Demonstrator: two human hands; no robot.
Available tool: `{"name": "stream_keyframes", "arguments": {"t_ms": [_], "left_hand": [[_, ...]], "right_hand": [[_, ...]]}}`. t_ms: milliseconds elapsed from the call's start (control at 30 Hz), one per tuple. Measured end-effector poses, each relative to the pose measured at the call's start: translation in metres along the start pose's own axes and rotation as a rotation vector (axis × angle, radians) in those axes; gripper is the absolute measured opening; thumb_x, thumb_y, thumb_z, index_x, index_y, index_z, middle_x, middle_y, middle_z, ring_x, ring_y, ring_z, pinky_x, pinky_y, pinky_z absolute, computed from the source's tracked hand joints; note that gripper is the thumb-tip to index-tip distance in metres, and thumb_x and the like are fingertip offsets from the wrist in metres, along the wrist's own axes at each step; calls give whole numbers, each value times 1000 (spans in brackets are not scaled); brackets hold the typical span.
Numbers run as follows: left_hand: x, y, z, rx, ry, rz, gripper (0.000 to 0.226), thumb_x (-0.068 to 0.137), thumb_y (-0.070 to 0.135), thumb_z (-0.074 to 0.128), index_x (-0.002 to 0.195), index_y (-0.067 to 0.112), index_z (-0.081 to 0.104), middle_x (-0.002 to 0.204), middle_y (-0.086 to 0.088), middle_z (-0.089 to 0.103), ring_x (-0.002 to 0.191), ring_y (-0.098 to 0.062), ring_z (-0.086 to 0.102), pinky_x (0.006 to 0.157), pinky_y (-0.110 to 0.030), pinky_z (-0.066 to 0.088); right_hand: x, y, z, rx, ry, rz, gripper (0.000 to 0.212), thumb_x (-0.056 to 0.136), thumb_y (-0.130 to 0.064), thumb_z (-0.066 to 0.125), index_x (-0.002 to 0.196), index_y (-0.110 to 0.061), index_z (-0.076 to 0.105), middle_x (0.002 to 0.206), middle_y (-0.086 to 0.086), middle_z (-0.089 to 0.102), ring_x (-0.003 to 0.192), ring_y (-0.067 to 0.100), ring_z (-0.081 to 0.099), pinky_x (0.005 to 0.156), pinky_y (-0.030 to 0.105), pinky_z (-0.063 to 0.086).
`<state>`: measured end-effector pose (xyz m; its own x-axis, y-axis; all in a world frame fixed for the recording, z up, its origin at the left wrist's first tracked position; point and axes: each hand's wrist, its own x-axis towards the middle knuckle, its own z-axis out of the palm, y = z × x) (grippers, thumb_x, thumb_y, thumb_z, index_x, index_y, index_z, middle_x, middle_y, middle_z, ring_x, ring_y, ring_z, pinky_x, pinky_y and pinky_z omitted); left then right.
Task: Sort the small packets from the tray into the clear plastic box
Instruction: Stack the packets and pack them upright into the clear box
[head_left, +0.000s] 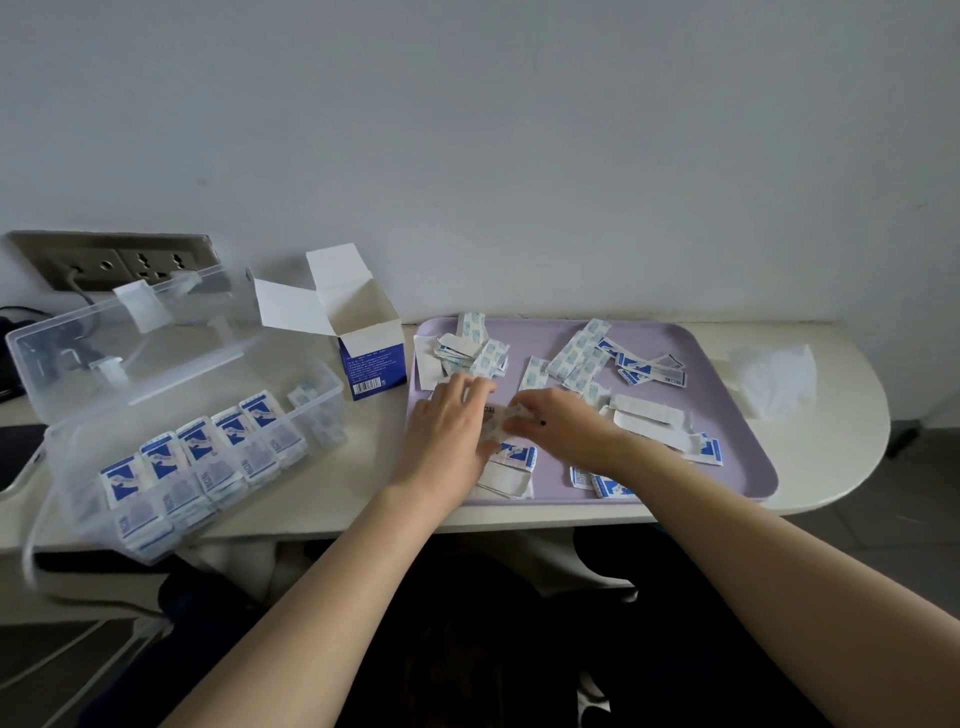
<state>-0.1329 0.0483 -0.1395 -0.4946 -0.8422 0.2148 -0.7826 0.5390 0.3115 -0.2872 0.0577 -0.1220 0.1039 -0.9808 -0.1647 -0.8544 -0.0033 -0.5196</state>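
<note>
Now, packet (497, 418): white, crumpled, over tray's near-left part, pinched btwn both hands.
L hand (449, 431): thumb + fingers curled on packet's left end.
R hand (563, 423): fingertips clamped on its right end.
Loose packets (582, 358): blue/white, scattered across tray, some face-down.
Tray (727, 410): lilac, on table, right of clear box.
Clear box (324, 415): lid (130, 343) up; sorted packets (197, 441) stand in a row inside.
Carton (371, 353): flaps open, btwn clear box & tray.
Table (831, 452): white, rounded right end.
</note>
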Motion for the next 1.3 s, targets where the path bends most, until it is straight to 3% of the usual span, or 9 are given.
{"name": "stream_keyframes", "arguments": {"t_ms": [133,367,500,667,767,867,967,1133,1300], "left_hand": [[-3,2,1,128,6,-12,32,94,27,54,123,17,43,124,-4,45,112,-19,43,93,-28,37],[-10,8,6,286,-88,-64,33,94,9,42,126,14,41,131,-12,37,120,-26,35,97,-31,35],[-8,8,7,330,-84,-63,33,96,11,38,128,16,40,130,-10,37,121,-26,34,97,-32,32],[-1,11,3,297,-66,-27,27,97,13,42,123,15,43,122,-5,55,116,-23,47,99,-33,33],[-1,13,3,269,-83,-32,27,97,12,42,124,15,43,122,-5,55,114,-22,48,95,-33,36],[-7,13,10,283,-175,-80,30,95,8,41,124,12,40,126,-11,46,117,-26,43,93,-33,37],[-9,11,13,299,-202,-107,31,94,6,39,125,10,37,127,-14,40,119,-28,39,93,-33,37],[-1,11,5,167,-111,-123,25,100,17,39,125,14,45,121,-7,55,108,-22,54,82,-30,45],[-5,8,9,208,-235,-169,33,97,13,45,130,10,42,130,-12,46,121,-26,44,95,-34,42]], "right_hand": [[-4,-2,1,-70,73,-108,21,94,-23,52,108,-11,63,102,8,65,89,21,58,73,24,41],[-6,6,8,-262,7,-128,23,92,-18,55,115,-16,58,119,3,57,114,20,48,94,31,39],[-5,5,12,-278,42,-150,20,94,-17,52,112,-14,59,115,3,58,111,20,48,93,30,39],[-1,5,14,-304,119,-163,16,96,-13,46,105,-10,60,103,7,62,99,24,53,86,35,45],[1,7,15,-328,118,-154,21,96,-11,46,114,-11,56,114,7,58,109,23,49,92,33,42],[-3,7,25,-354,41,-94,44,90,1,42,132,-9,39,135,10,36,127,26,32,105,33,33],[-3,5,35,-267,-8,-106,46,86,9,39,129,-7,41,135,12,32,128,26,31,108,31,31],[4,1,25,-61,125,-49,21,94,-10,50,112,-6,58,117,10,55,112,26,49,93,36,42],[3,7,23,-8,65,35,37,92,-9,52,128,-8,43,132,9,45,120,22,44,100,28,36]]}}
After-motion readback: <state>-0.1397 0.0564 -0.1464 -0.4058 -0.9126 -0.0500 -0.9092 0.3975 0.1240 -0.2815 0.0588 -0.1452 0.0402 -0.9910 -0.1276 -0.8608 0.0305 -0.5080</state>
